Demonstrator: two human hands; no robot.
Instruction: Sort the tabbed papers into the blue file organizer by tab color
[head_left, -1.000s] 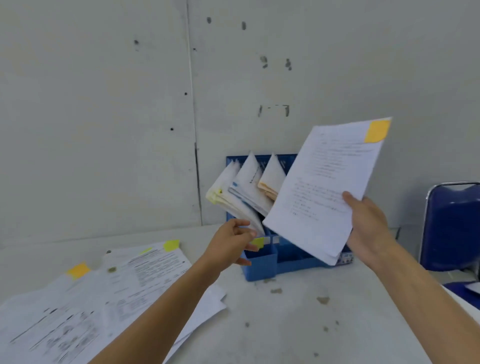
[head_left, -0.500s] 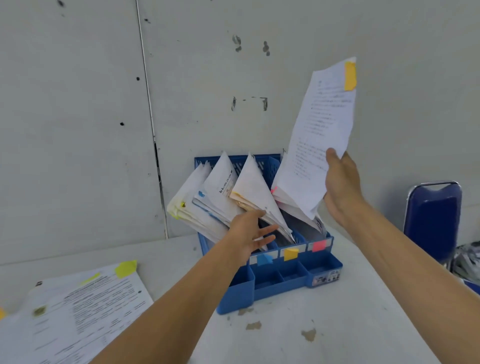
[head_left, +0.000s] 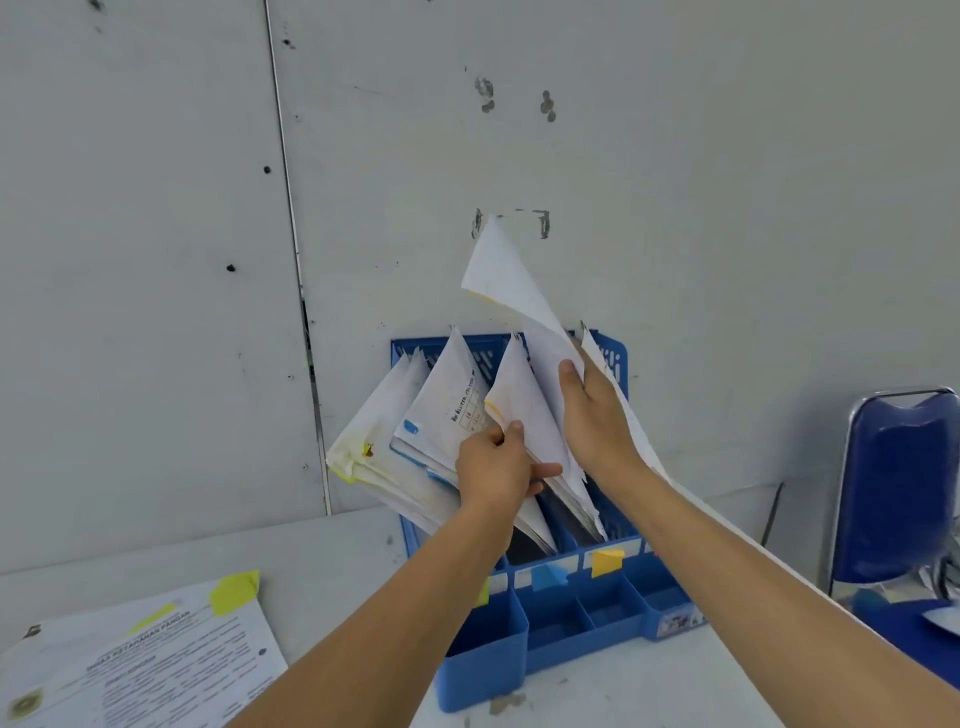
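The blue file organizer (head_left: 550, 623) stands against the wall with colour labels on its slot fronts: blue (head_left: 545, 576) and orange-yellow (head_left: 607, 561). Several paper bundles lean left in its slots. My right hand (head_left: 592, 415) grips a white sheet with an orange-yellow tab (head_left: 506, 280), its lower part down between the bundles at the orange-yellow slot. My left hand (head_left: 496, 467) holds the orange-tabbed bundle (head_left: 519, 410) aside, thumb on its edge. More tabbed papers (head_left: 156, 660) lie on the table at lower left, the top one with a yellow-green tab.
A blue chair (head_left: 898, 493) stands at the right beside the white table (head_left: 337, 561). The organizer's front has small open compartments (head_left: 597, 618). The grey wall is directly behind the organizer.
My right hand has lowered the orange-tabbed sheet from high above the organizer into the slots. My left hand moved up and took hold of the orange-tabbed bundle. The view shifted closer.
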